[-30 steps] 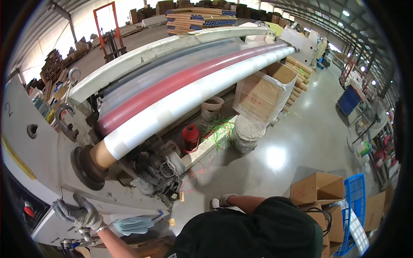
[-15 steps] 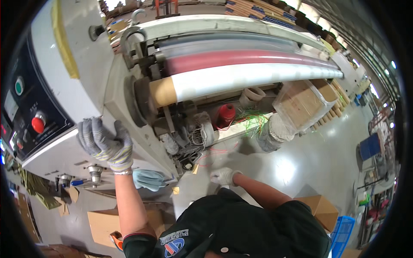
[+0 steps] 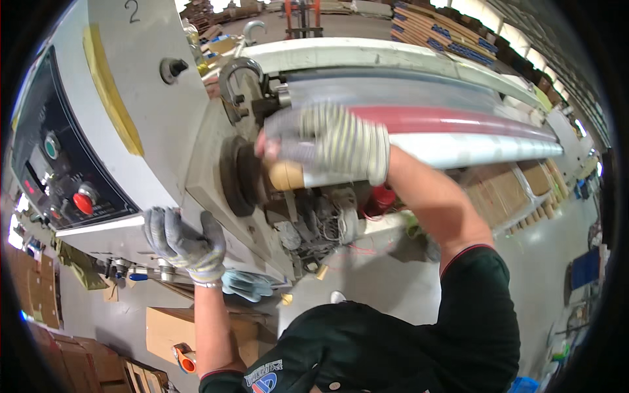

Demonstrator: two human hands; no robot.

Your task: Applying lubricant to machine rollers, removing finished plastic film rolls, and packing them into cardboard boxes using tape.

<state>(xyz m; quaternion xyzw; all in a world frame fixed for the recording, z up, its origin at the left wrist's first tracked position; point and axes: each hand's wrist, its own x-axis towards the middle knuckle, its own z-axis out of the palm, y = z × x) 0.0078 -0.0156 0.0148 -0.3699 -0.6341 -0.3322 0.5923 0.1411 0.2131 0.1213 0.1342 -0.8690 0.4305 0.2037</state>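
My left hand [image 3: 185, 243], in a grey striped knit glove, rests on the edge of the white machine cabinet [image 3: 190, 183], below the dark control panel [image 3: 72, 150]. Its fingers lie over that edge and hold nothing I can see. In a similar glove, my right hand [image 3: 327, 141] is above the near end of the white roll [image 3: 445, 149], by the brown cardboard core [image 3: 286, 175] and the dark round end holder [image 3: 244, 175]. Motion smears its fingers, so contact with the core is unclear. Behind the white roll runs a red roller [image 3: 432, 120].
A yellow strip [image 3: 111, 92] runs down the cabinet, and a red button [image 3: 83, 203] is on the panel. Light blue gloves [image 3: 247, 285] hang below the cabinet edge. Cardboard boxes [image 3: 498, 193] stand beyond the roll; an orange tape dispenser [image 3: 186, 359] is at lower left.
My right hand has risen from low by my body to the roll's near end. The left hand stays on the cabinet edge. The whole view has shifted, moving the machine rightward in the picture.
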